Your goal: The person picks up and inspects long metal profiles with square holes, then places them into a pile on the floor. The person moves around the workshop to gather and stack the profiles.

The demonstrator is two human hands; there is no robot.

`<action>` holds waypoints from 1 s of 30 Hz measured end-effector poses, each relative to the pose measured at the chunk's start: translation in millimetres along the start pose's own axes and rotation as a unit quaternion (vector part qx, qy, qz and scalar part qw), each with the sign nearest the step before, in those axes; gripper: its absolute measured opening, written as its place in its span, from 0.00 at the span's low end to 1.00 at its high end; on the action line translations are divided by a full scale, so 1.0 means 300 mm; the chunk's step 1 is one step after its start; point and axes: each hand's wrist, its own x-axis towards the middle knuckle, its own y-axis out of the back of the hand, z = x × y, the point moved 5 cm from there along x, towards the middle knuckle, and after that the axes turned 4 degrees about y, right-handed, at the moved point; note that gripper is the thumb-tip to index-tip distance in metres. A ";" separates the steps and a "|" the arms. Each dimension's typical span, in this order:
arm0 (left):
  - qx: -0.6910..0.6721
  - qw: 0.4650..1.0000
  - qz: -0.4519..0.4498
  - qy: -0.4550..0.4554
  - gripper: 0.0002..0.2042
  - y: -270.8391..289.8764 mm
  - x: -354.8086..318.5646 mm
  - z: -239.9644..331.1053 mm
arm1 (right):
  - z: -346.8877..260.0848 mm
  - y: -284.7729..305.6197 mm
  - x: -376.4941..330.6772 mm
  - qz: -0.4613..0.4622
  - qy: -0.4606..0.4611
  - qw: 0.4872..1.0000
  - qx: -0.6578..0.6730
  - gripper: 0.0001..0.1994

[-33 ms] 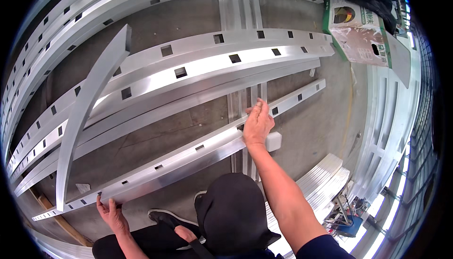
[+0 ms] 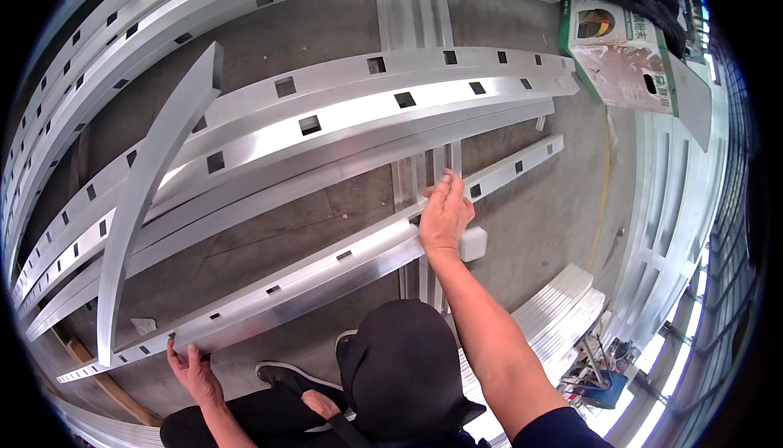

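At one slotted rail (image 2: 308,272): one left hand (image 2: 196,376), one right hand (image 2: 445,218).

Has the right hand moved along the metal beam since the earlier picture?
No, I see no shift: the right hand keeps the same place at the metal beam, beside the white rounded block.

The floor (image 2: 302,224) between the punched near rail (image 2: 310,272) and the farther rails (image 2: 359,111) left room to reach through, though a slanting bar (image 2: 147,175) obstructed its left end and crosspieces (image 2: 405,183) its right.
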 end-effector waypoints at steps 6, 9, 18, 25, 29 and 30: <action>0.007 1.000 0.009 0.028 0.29 0.001 0.005 0.001 | 0.010 -0.008 0.009 -0.008 -0.001 1.000 -0.027 0.16; 0.014 0.999 0.029 0.032 0.30 0.013 0.015 0.002 | 0.011 -0.006 0.010 -0.004 0.007 0.999 -0.034 0.16; 0.062 0.997 0.048 -0.005 0.34 -0.036 -0.010 0.064 | 0.036 -0.024 0.010 -0.004 0.010 0.999 -0.031 0.17; 0.112 0.990 0.043 0.070 0.38 0.022 0.021 0.050 | 0.028 -0.020 0.026 -0.009 -0.002 0.998 -0.065 0.19; 0.054 0.996 0.045 0.049 0.36 0.015 0.025 0.046 | 0.055 -0.022 0.025 0.016 -0.019 0.999 -0.021 0.21; 0.049 0.997 0.040 0.048 0.36 0.008 0.025 0.052 | 0.057 -0.022 0.026 0.016 -0.015 0.999 -0.026 0.21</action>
